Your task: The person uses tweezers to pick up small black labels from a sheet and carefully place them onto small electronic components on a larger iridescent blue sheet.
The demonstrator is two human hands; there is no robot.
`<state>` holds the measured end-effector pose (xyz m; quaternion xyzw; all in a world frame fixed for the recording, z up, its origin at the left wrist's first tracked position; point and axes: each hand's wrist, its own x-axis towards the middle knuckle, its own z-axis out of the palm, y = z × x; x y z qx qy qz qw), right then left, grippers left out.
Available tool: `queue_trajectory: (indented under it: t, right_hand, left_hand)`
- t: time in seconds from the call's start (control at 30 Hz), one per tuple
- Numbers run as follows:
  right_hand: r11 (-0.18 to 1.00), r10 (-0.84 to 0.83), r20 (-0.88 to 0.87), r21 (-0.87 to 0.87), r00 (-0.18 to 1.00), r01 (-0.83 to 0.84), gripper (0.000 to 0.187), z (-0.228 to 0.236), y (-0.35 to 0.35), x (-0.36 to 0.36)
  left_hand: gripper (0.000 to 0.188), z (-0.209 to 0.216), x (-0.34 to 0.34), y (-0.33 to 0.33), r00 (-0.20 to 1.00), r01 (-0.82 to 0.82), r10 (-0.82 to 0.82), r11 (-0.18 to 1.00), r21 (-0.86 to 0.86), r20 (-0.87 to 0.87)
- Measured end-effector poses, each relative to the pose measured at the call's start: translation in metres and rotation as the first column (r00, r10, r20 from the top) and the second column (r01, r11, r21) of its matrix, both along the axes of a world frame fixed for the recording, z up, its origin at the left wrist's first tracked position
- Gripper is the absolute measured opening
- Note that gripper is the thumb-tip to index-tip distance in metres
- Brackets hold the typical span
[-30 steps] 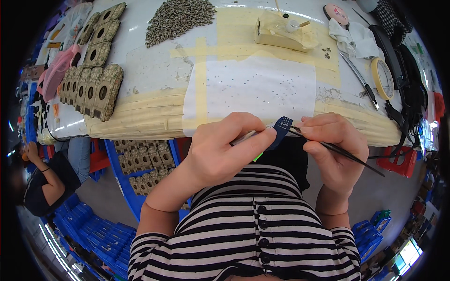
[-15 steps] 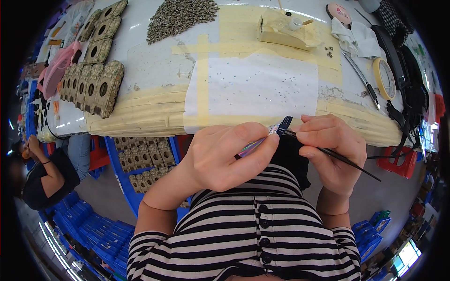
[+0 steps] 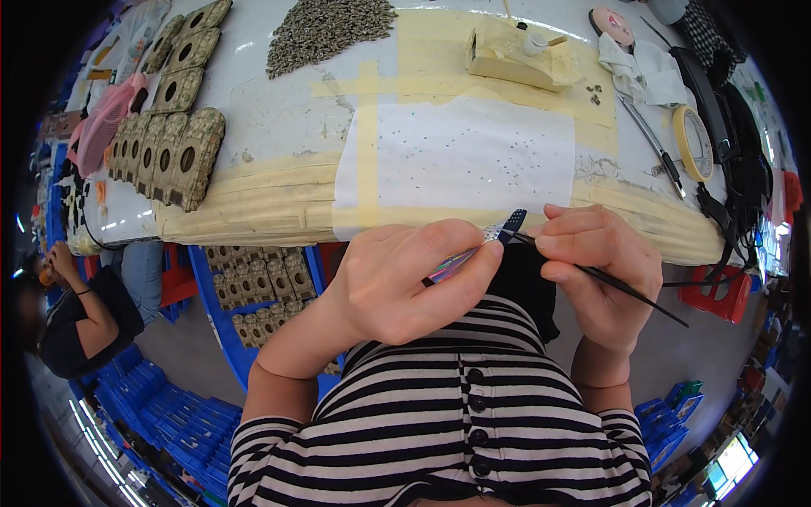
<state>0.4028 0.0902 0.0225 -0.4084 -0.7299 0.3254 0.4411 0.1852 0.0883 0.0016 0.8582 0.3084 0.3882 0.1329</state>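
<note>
Near the table's front edge, my left hand (image 3: 405,283) pinches a small flat piece (image 3: 514,220) between thumb and fingers. Its dark end carries rows of pale dots, while the part by my fingertips shines in rainbow colours. My right hand (image 3: 604,270) is closed around a thin black stick tool (image 3: 629,292), perhaps a fine brush. The tool's tip meets or overlaps the dark end; actual contact cannot be told. Beyond my hands lies a white sheet (image 3: 456,127) scattered with tiny dark and shiny specks.
Camouflage-patterned cases with round holes (image 3: 165,156) stand at the left, beside a pink basket (image 3: 110,127). Farther back lie a heap of small grey-brown pieces (image 3: 325,34) and a taped block (image 3: 515,63). A cutter (image 3: 655,148) and tape roll (image 3: 693,142) lie right. Another person (image 3: 89,308) sits left.
The tool's tip has shifted slightly left over the dark end of the piece, which has tilted a little. Both hands keep their grip and almost the same place.
</note>
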Motion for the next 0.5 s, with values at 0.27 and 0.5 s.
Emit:
queue_trajectory:
  t: [0.27, 0.5]
  right_hand:
    - [1.000, -0.012, -0.017, -0.014, 1.000, 0.012, 0.017, 0.0010, -0.0007, -0.0004]
    - [1.000, 0.000, -0.023, -0.021, 1.000, 0.000, 0.017, -0.0006, -0.0010, -0.0016]
  left_hand:
    - [0.028, 0.0003, -0.0011, 0.0002, 1.000, -0.007, 0.007, 1.000, 0.006, -0.009]
    - [0.028, -0.0004, -0.0021, -0.0003, 1.000, -0.004, 0.005, 1.000, 0.012, -0.012]
